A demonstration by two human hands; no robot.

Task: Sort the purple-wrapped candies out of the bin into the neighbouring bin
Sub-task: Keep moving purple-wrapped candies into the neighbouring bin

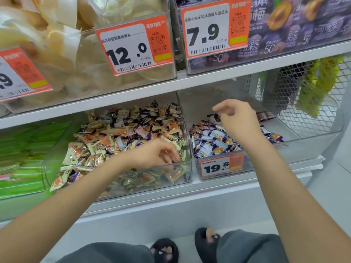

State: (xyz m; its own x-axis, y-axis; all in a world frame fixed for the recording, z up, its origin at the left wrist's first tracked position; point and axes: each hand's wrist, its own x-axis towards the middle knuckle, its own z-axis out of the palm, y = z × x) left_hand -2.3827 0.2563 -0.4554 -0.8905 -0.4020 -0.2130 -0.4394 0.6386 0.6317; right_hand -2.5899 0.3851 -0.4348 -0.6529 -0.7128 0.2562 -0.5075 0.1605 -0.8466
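Right now the left hand (157, 154) digs at the front right corner of the clear plastic bin of mixed cream-and-purple wrapped candies (188, 149); its fingers (171, 158) curl down into the pile, but whether they pinch a wrapper I can't tell. The right hand (235, 118) hovers above the neighbouring clear plastic bin with the orange 19.8 price tag (221, 167), fingers loosely curled with thumb and forefinger near each other, nothing visibly held.

Task items: purple-wrapped candies (207, 147) already lie heaped in the right bin; more purple ones (144, 120) sit scattered among the cream-wrapped candies (98, 149) in the left bin, many half buried.

Risks, as I judge them:
- Blind grab in a dense pile could pick a cream wrapper along with a purple one, contaminating the right bin.
- Slick wrappers could slip from a light pinch while crossing the wall between the bins, then drop to the white shelf (190, 188) or floor.
- Digging at the front edge could push candies over the low front lip.
- Buried purple pieces could get missed.

Counts: two hands, two bins in play, one price tag on the right bin. Candies: too many to count, easily dozens per bin.
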